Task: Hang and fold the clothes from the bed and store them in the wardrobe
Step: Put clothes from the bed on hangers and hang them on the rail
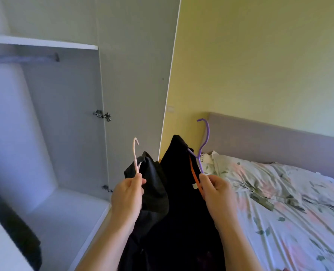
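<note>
pale pink hanger (134,153) showing | purple hanger (208,133) showing, orange strip (194,173) against it | big garment (179,208) reads black, smaller garment (154,184) dark grey | bed sheet (279,216) is white with pink flowers and green leaves | wall (260,55) yellow | wardrobe (127,75) white | headboard (279,137) grey-lilac

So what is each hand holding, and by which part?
Left hand pinches the pale pink hanger at its neck, just below the hook; right hand pinches the purple hanger likewise.
</note>
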The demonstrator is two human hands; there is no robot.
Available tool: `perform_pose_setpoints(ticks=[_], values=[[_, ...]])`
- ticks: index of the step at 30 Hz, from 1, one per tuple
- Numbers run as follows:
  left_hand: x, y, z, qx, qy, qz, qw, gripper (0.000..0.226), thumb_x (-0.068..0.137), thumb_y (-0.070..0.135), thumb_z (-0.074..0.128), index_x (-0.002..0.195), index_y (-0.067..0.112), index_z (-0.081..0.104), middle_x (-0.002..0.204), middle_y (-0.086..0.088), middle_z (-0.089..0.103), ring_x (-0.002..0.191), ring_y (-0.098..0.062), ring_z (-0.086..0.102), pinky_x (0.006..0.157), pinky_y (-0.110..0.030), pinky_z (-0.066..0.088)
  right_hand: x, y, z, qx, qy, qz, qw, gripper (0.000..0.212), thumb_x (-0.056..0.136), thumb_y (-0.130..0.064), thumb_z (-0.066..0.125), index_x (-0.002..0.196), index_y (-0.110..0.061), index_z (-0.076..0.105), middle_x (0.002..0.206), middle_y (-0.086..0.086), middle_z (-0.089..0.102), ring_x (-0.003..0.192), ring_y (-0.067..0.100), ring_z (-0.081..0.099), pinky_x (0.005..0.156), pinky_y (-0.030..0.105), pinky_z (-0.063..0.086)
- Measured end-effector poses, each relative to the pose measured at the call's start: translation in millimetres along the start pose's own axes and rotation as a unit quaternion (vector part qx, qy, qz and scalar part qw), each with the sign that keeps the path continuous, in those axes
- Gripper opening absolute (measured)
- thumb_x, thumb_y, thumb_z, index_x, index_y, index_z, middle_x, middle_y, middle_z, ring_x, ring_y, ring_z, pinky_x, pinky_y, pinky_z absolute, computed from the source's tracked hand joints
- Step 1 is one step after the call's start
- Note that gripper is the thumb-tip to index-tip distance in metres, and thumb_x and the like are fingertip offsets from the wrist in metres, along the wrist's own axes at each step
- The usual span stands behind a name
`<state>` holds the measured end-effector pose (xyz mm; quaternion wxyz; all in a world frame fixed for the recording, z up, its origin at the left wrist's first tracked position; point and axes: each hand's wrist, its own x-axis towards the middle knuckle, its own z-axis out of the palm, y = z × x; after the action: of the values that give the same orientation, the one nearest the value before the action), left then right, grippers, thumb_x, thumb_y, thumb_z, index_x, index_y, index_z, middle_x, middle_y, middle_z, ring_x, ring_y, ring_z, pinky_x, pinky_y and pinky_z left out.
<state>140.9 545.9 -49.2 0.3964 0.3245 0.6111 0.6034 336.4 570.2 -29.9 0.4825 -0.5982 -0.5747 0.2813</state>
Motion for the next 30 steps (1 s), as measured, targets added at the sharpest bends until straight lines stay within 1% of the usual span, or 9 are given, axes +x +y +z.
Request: perform_pose_setpoints(ticks=[3,6,9,13,18,21,24,28,30], values=[[20.6,-3.1,4.1,0.006,0.035,0.012,0.999,0.032,0.099,0.032,0.050,0.081,0.013,0.068,0.056,0.002,0.050,0.054,-0.015,0.044,0.053,-0.029,0.033,28.2,2.0,15.2,0.007,-0.010,-0.013,1.000,0.040,0.089,-0.024,0.056,0.059,-0.004,0.040,0.052,0.003,0.034,0.051,0.017,0.032,0.054,0.031,0.024],[42.3,-5.8,8.2,0.016,0.078,0.019,0.997,0.033,0.098,0.034,0.052,0.075,0.016,0.068,0.052,0.005,0.051,0.052,-0.015,0.044,0.053,-0.029,0.034,57.3,6.4,34.5,0.007,-0.022,-0.024,0.999,0.041,0.089,-0.026,0.057,0.062,0.001,0.043,0.052,0.003,0.037,0.050,0.016,0.033,0.053,0.029,0.026],[68.9,-9.2,13.3,0.017,0.124,0.014,0.992,0.034,0.097,0.034,0.053,0.072,0.017,0.068,0.047,0.007,0.048,0.049,-0.016,0.043,0.054,-0.030,0.033,93.2,11.4,55.5,0.021,-0.077,-0.025,0.997,0.041,0.089,-0.029,0.055,0.068,0.006,0.047,0.055,0.006,0.040,0.052,0.018,0.036,0.055,0.030,0.029],[106.0,-6.5,20.4,0.021,0.173,0.017,0.985,0.033,0.097,0.034,0.053,0.072,0.018,0.069,0.043,0.008,0.049,0.050,-0.016,0.043,0.054,-0.031,0.033,143.2,10.1,79.9,0.041,-0.130,-0.039,0.990,0.040,0.090,-0.029,0.055,0.067,0.004,0.049,0.052,0.004,0.042,0.049,0.016,0.037,0.052,0.029,0.029],[139.2,-4.4,22.7,0.035,0.227,0.015,0.973,0.031,0.096,0.034,0.054,0.073,0.018,0.069,0.043,0.009,0.047,0.050,-0.013,0.042,0.052,-0.028,0.034,194.5,2.7,111.7,0.075,-0.212,-0.048,0.973,0.042,0.093,-0.029,0.056,0.077,0.009,0.058,0.056,0.009,0.047,0.050,0.018,0.039,0.051,0.029,0.029],[150.3,-5.0,13.3,0.043,0.264,0.019,0.963,0.029,0.095,0.032,0.055,0.074,0.019,0.069,0.041,0.011,0.047,0.049,-0.011,0.041,0.051,-0.028,0.034,212.3,-2.3,134.7,0.093,-0.263,-0.048,0.959,0.038,0.095,-0.027,0.056,0.073,0.003,0.064,0.054,0.008,0.047,0.050,0.020,0.040,0.051,0.030,0.030],[161.0,-3.2,0.4,0.052,0.300,0.018,0.952,0.027,0.094,0.032,0.056,0.074,0.019,0.069,0.042,0.011,0.047,0.050,-0.013,0.042,0.055,-0.031,0.034,222.3,-7.3,159.8,0.103,-0.314,-0.040,0.943,0.037,0.096,-0.027,0.055,0.066,-0.006,0.061,0.054,0.008,0.046,0.051,0.020,0.039,0.050,0.031,0.028],[174.2,-0.7,-20.1,0.051,0.332,0.008,0.942,0.031,0.094,0.032,0.055,0.075,0.011,0.068,0.041,0.010,0.043,0.049,-0.014,0.038,0.053,-0.030,0.031,231.7,-14.0,199.9,0.101,-0.351,-0.048,0.930,0.042,0.096,-0.026,0.056,0.071,0.008,0.053,0.058,0.010,0.044,0.054,0.020,0.038,0.055,0.033,0.028],[182.0,1.4,-30.7,0.054,0.348,0.009,0.936,0.034,0.094,0.031,0.055,0.078,0.004,0.068,0.043,0.009,0.042,0.050,-0.015,0.037,0.054,-0.030,0.030,235.3,-19.2,222.1,0.091,-0.360,-0.061,0.927,0.044,0.095,-0.026,0.056,0.071,0.010,0.050,0.057,0.010,0.042,0.054,0.019,0.037,0.056,0.032,0.027]])
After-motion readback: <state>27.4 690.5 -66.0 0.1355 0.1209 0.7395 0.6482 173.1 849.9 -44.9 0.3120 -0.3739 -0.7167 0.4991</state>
